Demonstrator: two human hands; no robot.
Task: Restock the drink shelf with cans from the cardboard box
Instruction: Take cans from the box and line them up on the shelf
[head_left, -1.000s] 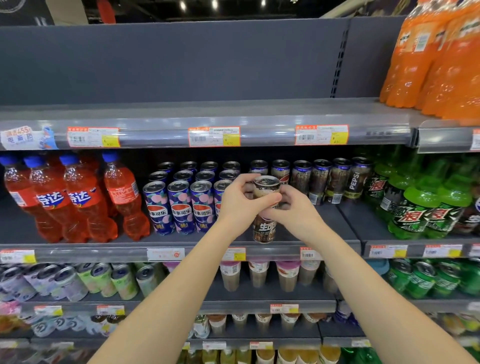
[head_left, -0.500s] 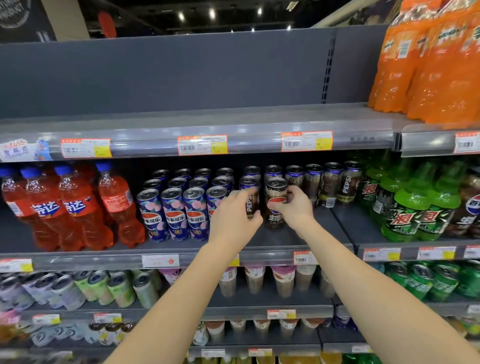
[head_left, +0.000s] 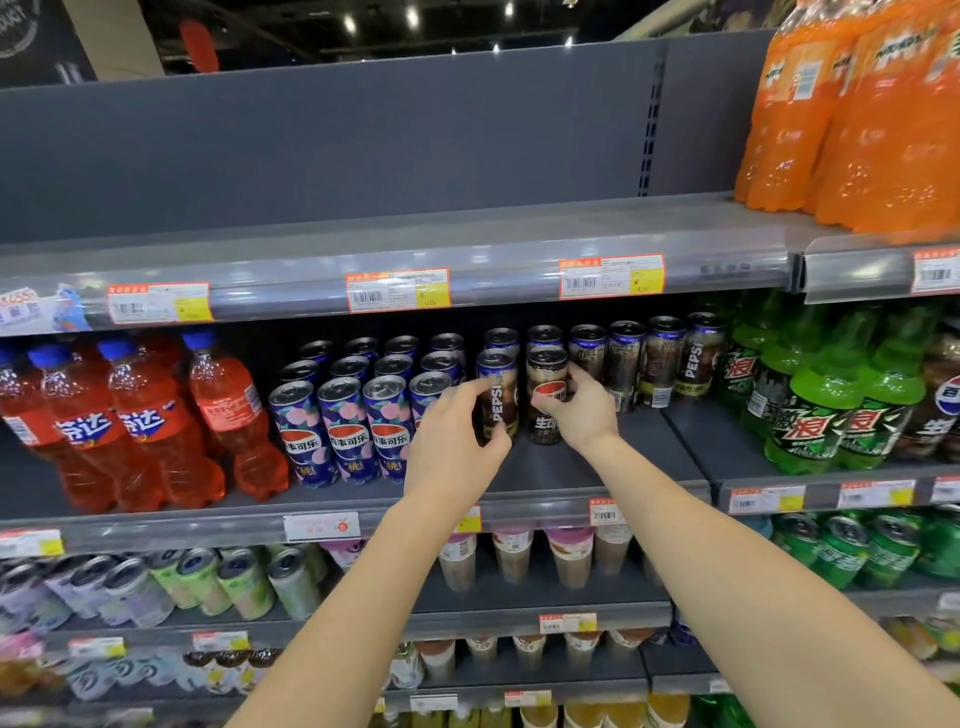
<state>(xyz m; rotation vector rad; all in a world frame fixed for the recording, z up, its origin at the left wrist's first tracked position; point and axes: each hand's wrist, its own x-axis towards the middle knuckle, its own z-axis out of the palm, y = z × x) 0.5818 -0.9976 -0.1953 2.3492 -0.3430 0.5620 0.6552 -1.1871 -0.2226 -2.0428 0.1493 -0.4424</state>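
Observation:
Two tall dark Pepsi cans stand side by side on the grey middle shelf (head_left: 597, 467). My left hand (head_left: 452, 431) curls round the left can (head_left: 497, 387), thumb and fingers on its side. My right hand (head_left: 584, 410) grips the right can (head_left: 545, 384), which shows a red-and-white logo and white characters. A row of matching dark cans (head_left: 644, 358) stands behind and to the right. Blue peach-print Pepsi cans (head_left: 343, 426) fill the shelf to the left. The cardboard box is out of sight.
Red Fanta bottles (head_left: 119, 421) stand at the far left, green bottles (head_left: 831, 400) at the right. Orange bottles (head_left: 857, 114) sit on the top shelf, whose left and middle are bare. Lower shelves hold pale cans (head_left: 218, 582) and cups (head_left: 566, 561).
The can I held up in both hands has gone back onto the shelf and now stands there. My left hand has shifted to the can beside it.

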